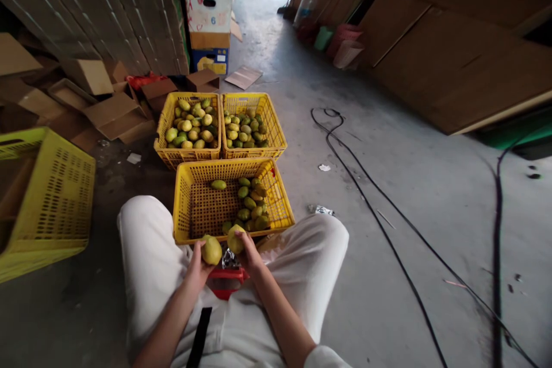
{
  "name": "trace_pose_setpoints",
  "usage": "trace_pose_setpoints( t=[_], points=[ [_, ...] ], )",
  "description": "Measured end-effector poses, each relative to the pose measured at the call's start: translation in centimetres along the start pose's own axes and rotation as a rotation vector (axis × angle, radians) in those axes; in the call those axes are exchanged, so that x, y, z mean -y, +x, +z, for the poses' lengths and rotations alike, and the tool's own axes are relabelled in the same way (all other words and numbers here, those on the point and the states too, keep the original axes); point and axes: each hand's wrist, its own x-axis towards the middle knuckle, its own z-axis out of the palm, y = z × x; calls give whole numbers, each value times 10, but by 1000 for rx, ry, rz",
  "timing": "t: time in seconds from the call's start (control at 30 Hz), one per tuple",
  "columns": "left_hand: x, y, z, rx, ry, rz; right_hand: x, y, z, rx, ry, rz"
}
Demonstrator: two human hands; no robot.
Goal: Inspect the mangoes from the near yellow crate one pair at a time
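Between my knees, my left hand (196, 267) is closed around a plump yellow-green fruit (211, 251). My right hand (251, 256) grips another yellow-green fruit (235, 240), a little higher and to the right. Both fruits are held apart, just at the near rim of a yellow plastic crate (183, 207). Inside that crate, several green oval fruits (249, 203) lie mostly along the right side, with a single green fruit (218, 184) farther left. Under my hands, part of a red plastic object (224, 283) and some crumpled foil-like material (230, 259) show.
Two more yellow crates, left (166, 152) and right (276, 141), stand beyond, holding many fruits. A larger yellow crate (56, 195) sits at left, near piled cardboard boxes (114, 112). Black cable (366, 201) runs across the floor at right. Stacked cartons (209, 6) stand behind.
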Motion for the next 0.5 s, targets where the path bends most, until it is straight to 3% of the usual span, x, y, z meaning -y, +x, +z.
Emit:
trace_pose_setpoints(
  t=[0.2,0.5],
  points=[
    [-7,-7,10,-4,-26,-89,1,-2,1,72,0,135],
    [0,-4,4,37,-73,-25,12,-21,11,137,-16,30]
  ],
)
